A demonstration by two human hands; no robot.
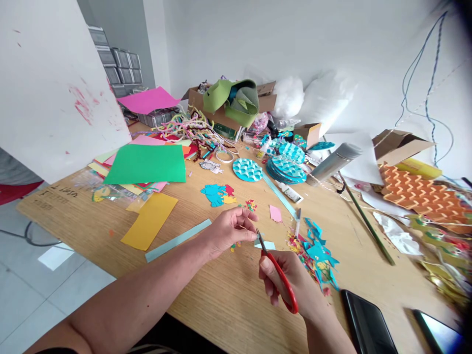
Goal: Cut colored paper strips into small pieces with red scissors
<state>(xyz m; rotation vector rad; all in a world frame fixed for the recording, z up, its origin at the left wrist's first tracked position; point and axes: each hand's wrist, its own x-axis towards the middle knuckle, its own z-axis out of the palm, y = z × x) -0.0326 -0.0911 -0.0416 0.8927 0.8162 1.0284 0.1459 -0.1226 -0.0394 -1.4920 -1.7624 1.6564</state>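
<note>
My right hand [285,282] grips red-handled scissors [277,271], their blades pointing up towards my left hand [229,230]. My left hand is closed in a pinch on a small light blue paper piece [266,244] right at the scissor tips. Both hands hover over a wooden table [228,295]. Tiny coloured scraps lie under my left hand. A heap of blue and mixed paper cuttings [317,255] lies just right of the scissors. A blue paper fish cut-out [216,193] lies beyond my left hand.
A light blue paper strip [178,240], yellow paper [150,220] and green paper [147,164] lie to the left. Blue patterned discs [285,167], a glue tube [290,192], a grey cylinder [334,162] and boxes crowd the back. Two phones [368,324] lie near right.
</note>
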